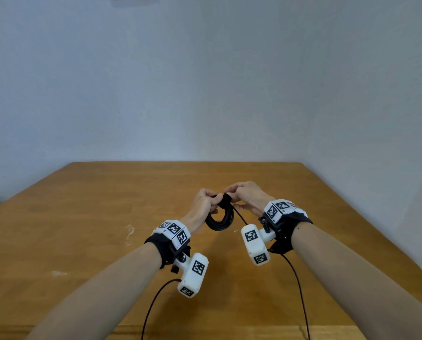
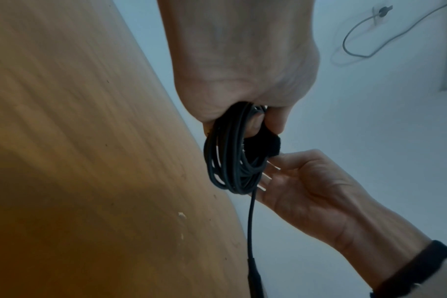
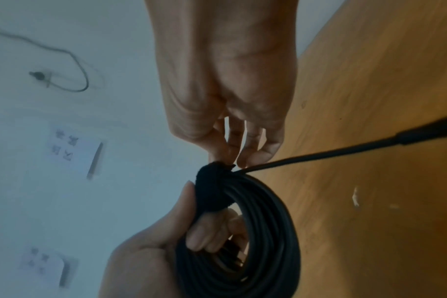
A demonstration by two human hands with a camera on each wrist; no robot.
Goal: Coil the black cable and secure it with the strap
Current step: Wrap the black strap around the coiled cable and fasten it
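Cable: the black cable (image 1: 219,218) is wound into a small round bundle of several turns and held in the air above the wooden table (image 1: 107,217), between the two hands.
Strap: a soft black strap (image 3: 211,189) is wrapped round the turns at the top of the bundle; whether its end is fully pressed down I cannot tell.
Left hand: the left hand (image 1: 205,204) has its fingers curled round the bundle just beside the strap, the thumb lying along the strap's outer side.
Right hand: the right hand (image 1: 246,195) sits on the other side of the strap, fingertips (image 3: 245,161) drawn together and pinching at the strap's end.
Loose tail: one straight length of cable (image 2: 250,221) leaves the bundle by the strap and hangs down to a thicker plug end.
Handling, as I judge it: the cable looks light and springy, so the turns would want to open if the left grip slackens; the strap looks soft and fuzzy, easy to pinch, and best taken by its free end while the bundle is gripped right next to it.
Around the cable: below it the table shows a few pale chips (image 1: 130,231); beyond it stands a plain wall (image 1: 205,82). The wrist views show a thin grey wire (image 2: 365,40) on a wall, well apart from the cable.
In the way: nothing lies between the hands and the bundle; the hanging tail could swing and tug while the strap is closed.
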